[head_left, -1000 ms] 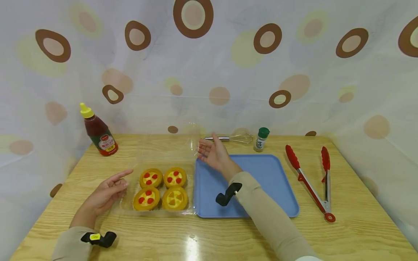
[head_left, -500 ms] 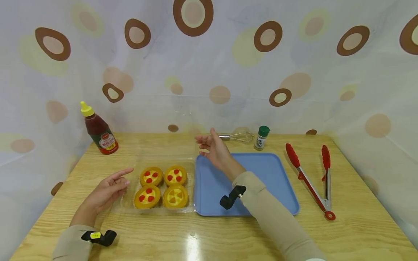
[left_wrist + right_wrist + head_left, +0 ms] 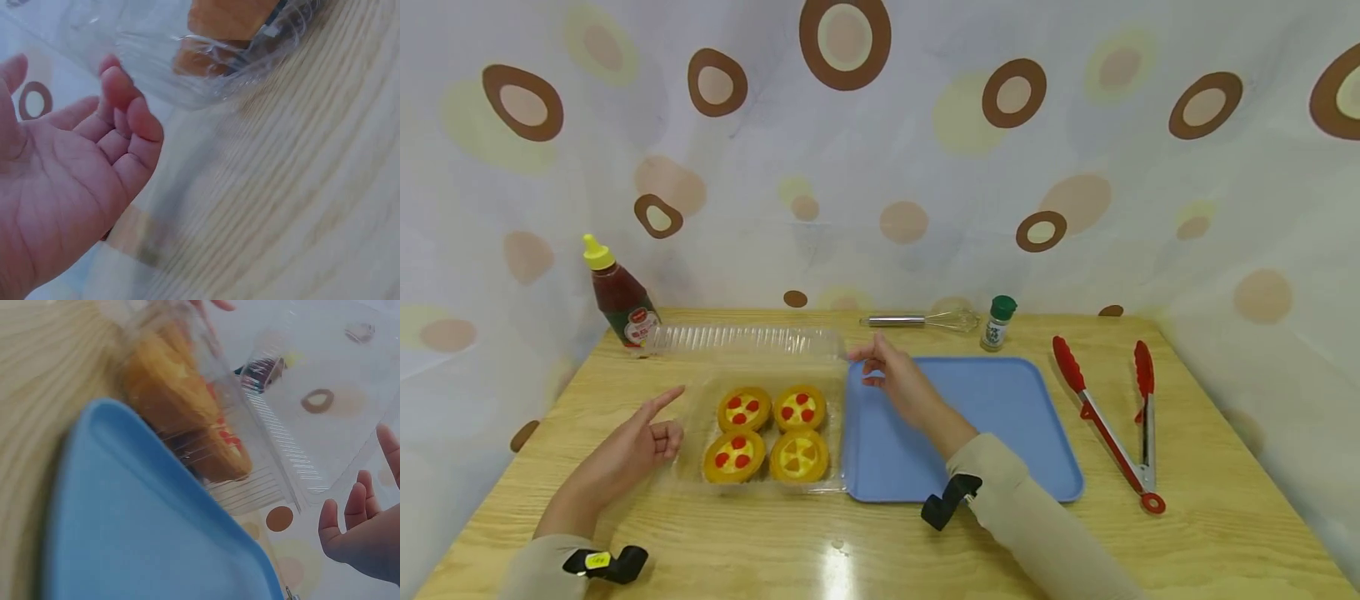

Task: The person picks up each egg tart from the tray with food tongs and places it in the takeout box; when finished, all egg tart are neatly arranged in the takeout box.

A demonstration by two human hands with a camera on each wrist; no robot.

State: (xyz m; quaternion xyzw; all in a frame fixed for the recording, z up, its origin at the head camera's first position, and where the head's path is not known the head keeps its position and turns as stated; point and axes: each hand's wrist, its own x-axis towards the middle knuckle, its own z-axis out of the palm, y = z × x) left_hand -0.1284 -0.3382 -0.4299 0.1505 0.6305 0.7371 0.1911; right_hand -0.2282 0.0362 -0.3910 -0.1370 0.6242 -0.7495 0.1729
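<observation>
A clear plastic clamshell box (image 3: 760,488) holds several tarts (image 3: 744,409), most topped with red pieces and one with yellow wedges. Its clear lid (image 3: 745,340) is swung up at the back, ribbed side showing. Left of the box is my left hand (image 3: 632,454), index finger extended and the other fingers loosely bent, holding nothing. In the left wrist view, the left fingers (image 3: 134,119) are close to the box wall. My right hand (image 3: 898,383) hovers over the tray by the lid's right corner, fingers loosely bent. Its fingers (image 3: 356,506) are just beside the lid in the right wrist view.
A blue tray (image 3: 1000,425) adjoins the box's right side. Red-tipped tongs (image 3: 1108,433) lie spread farther right. Along the back are a whisk (image 3: 917,320), a green-capped shaker (image 3: 997,323) and a sauce bottle (image 3: 621,292), whose base overlaps the lid. A patterned curtain (image 3: 902,167) hangs behind.
The lid has moved from upright to lower in the view, its ribbed side now showing. My left hand has drawn back slightly left; my right hand has lowered toward me.
</observation>
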